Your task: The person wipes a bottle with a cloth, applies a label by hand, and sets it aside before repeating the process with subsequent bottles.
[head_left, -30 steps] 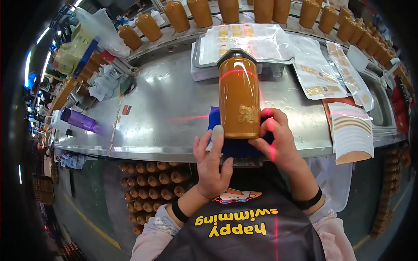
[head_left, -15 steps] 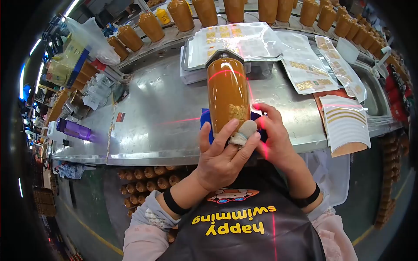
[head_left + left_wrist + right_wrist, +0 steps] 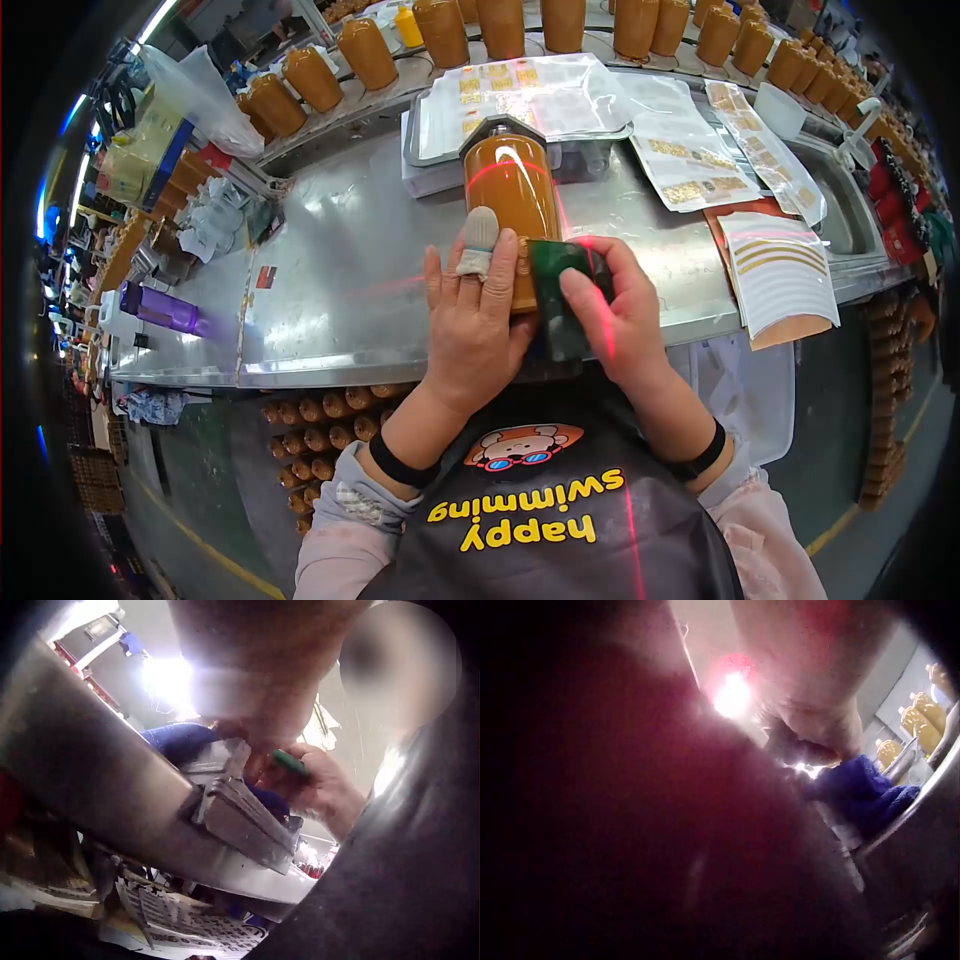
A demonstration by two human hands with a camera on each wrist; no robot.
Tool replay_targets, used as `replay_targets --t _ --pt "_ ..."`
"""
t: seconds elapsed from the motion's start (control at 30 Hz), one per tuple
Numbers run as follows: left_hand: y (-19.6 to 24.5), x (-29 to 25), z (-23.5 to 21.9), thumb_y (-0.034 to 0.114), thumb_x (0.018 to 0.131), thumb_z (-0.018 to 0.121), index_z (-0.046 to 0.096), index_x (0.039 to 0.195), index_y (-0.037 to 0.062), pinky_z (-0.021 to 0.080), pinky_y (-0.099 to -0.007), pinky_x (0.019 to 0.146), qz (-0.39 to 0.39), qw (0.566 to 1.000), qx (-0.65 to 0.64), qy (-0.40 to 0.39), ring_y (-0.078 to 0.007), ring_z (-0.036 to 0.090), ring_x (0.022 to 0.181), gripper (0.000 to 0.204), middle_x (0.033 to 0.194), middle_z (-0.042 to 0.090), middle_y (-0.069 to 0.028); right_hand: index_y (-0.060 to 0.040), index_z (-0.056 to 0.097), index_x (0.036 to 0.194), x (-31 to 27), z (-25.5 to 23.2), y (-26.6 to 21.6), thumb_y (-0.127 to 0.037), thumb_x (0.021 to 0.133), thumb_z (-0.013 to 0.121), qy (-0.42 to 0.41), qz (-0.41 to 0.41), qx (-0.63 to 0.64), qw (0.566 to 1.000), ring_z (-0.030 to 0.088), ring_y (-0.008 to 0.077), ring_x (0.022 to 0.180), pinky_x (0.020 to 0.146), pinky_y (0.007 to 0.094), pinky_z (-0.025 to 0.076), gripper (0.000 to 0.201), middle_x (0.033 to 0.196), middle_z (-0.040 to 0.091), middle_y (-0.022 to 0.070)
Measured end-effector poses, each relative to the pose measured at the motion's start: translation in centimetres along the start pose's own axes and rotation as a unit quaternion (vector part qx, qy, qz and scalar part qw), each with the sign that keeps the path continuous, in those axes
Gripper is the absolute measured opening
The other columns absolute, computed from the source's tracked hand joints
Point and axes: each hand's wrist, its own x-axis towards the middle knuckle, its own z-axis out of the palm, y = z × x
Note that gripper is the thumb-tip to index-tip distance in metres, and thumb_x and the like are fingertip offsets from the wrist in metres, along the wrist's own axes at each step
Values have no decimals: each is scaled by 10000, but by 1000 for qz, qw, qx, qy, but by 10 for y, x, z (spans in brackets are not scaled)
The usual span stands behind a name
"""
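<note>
A black apron point(image 3: 600, 570) is bearing yellow "happy swimming" lettering point(image 3: 525, 508) and a goggled cartoon figure point(image 3: 527, 447). Flanking the apron, pink sleeves point(image 3: 335, 555) are ending in grey cuffs point(image 3: 368, 503), adjoining black wristbands point(image 3: 396, 466); beyond it, a pale fingerstall point(image 3: 482, 230) is capping the left hand point(image 3: 470, 330).

A bottle point(image 3: 508, 185) sits before a tray point(image 3: 432, 160) bearing sheets point(image 3: 565, 95).

Around one glossy brown cylindrical bottle point(image 3: 512, 185): two bare hands, the left hand point(image 3: 470, 335) and the right hand point(image 3: 622, 318); one whitish cloth fingertip cover point(image 3: 480, 236) at its left; one flat dark-green piece point(image 3: 556, 310) at its right; one translucent purple bottle point(image 3: 165, 308) far to its left; at least three white gold-marked sheets point(image 3: 778, 300) rightward; one small yellow bottle point(image 3: 408, 27) and over a dozen glossy brown bottles point(image 3: 441, 32) beyond it
</note>
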Motion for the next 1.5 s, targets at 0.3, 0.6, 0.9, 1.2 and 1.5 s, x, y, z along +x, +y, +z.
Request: replay_targets --t 0.3,0.6,0.9,1.2,1.5 --pt "-17 -24 5 169 850 701 561 1318 67 158 -562 1156 21 985 -141 100 -409 425 1314 499 1372 515 -211 0 550 1135 0 -11 6 -62 914 629 8 47 37 998 581 67 796 699 225 493 243 919 645 41" --pt "-18 -16 1 67 831 658 683 1135 118 142 -594 1157 97 988 -91 83 -362 513 1256 309 1191 665 -142 -14 547 1148 -1 -12 8 -36 918 618 -6 74 76 994 554 36 760 672 200 475 242 890 622 7" --pt "-15 -10 -3 57 829 665 689 1096 112 152 -600 1153 117 988 -82 64 -367 518 1254 274 1176 670 -147 -19 545 1158 -1 -12 10 -31 916 617 -9 63 77 995 550 38 759 668 201 474 254 889 615 8" --pt "-13 -11 0 82 812 694 686 1118 157 171 -538 1158 4 977 -196 81 -369 454 1290 316 1330 567 -174 -18 554 1155 -2 -14 10 -46 914 620 -7 70 86 994 564 54 804 709 214 487 251 926 626 22" --pt "-10 -2 -5 10 826 607 678 976 83 254 -466 1129 2 978 -199 61 -393 379 1338 182 1418 489 -216 -6 546 1153 -4 -21 7 -66 925 613 -19 69 117 991 565 51 846 763 218 481 246 951 627 17"
